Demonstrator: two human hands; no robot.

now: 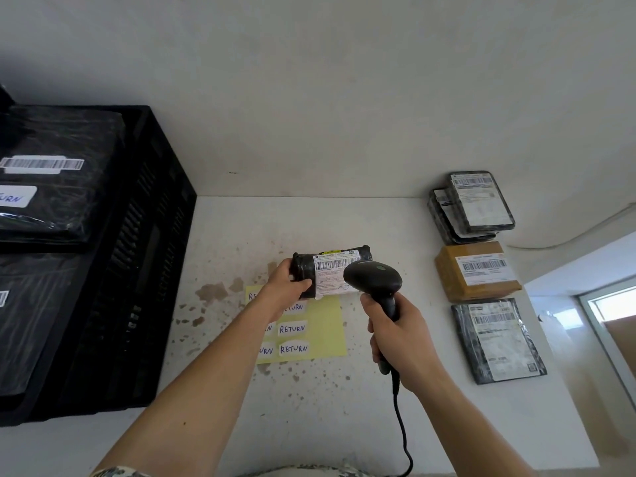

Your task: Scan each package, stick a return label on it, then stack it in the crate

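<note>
My left hand (287, 285) grips the left end of a black wrapped package (328, 270) and holds it above the table, its white barcode label facing up. My right hand (395, 330) grips the handle of a black barcode scanner (373, 278), whose head sits just over the right part of the package's label. Below the package lies a yellow sheet (325, 330) with several white RETURN stickers (292, 348). At the left stands a black crate (151, 256) holding black packages, the top one (51, 173) bearing a barcode and a RETURN label.
Along the right side of the white table (344, 407) lie a stack of black packages (480, 201), a brown box (476, 270) and a flat black package (497, 339). The scanner's cable (402, 428) runs down toward the table's front edge. A wall stands behind.
</note>
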